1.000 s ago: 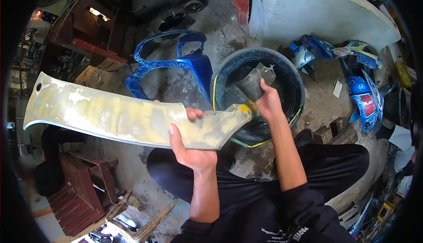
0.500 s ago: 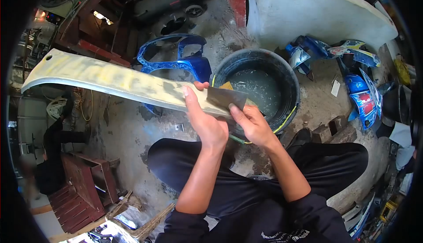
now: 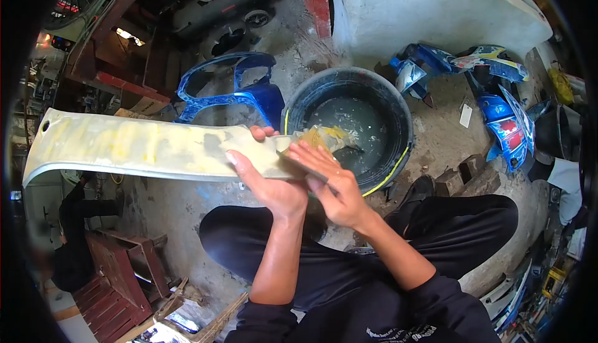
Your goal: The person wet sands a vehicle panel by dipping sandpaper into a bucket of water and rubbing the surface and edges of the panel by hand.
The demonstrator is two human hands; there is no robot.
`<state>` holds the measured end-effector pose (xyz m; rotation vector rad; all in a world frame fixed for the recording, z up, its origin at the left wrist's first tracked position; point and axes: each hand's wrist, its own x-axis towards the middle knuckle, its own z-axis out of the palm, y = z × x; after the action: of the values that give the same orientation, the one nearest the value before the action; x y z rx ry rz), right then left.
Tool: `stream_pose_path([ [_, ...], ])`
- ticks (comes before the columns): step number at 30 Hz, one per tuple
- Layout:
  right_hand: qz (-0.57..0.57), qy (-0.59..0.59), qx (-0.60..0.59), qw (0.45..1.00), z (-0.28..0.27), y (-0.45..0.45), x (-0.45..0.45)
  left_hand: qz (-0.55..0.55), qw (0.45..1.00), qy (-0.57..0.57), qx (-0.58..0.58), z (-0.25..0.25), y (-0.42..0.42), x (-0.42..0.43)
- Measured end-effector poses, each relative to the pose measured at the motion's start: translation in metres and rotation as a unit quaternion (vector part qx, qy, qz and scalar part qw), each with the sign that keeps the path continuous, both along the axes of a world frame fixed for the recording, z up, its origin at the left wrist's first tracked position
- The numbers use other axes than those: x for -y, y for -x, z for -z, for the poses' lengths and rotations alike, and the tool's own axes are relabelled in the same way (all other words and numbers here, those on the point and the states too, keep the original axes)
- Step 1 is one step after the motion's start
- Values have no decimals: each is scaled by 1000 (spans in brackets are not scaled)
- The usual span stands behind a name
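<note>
A long curved vehicle panel, sanded to patchy cream, yellow and grey, reaches from the far left to the middle of the view. My left hand is wrapped around it from below near its right end, thumb on the near edge and fingertips over the far edge. My right hand lies across that end, its fingers over a bent sheet of sandpaper with a brownish side showing. The thumb is lower, near the panel's edge. Beyond the hands stands a black bucket of cloudy water.
A blue fairing frame rests on the concrete floor left of the bucket. More blue painted parts are at right, near wooden blocks. A reddish wooden bench and a person in dark clothes are at lower left.
The panel's left end has dropped, bringing it closer to level. My right hand has turned from pinching the sandpaper, thumb on top, to laying its fingers over it.
</note>
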<state>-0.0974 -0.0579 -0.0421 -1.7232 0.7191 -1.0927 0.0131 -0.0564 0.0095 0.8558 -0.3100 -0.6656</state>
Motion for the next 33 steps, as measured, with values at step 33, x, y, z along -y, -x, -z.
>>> stream_pose_path([
  [33,36,-67,40,996,23,-7,-39,65,992,86,63,13,4,-26],
])
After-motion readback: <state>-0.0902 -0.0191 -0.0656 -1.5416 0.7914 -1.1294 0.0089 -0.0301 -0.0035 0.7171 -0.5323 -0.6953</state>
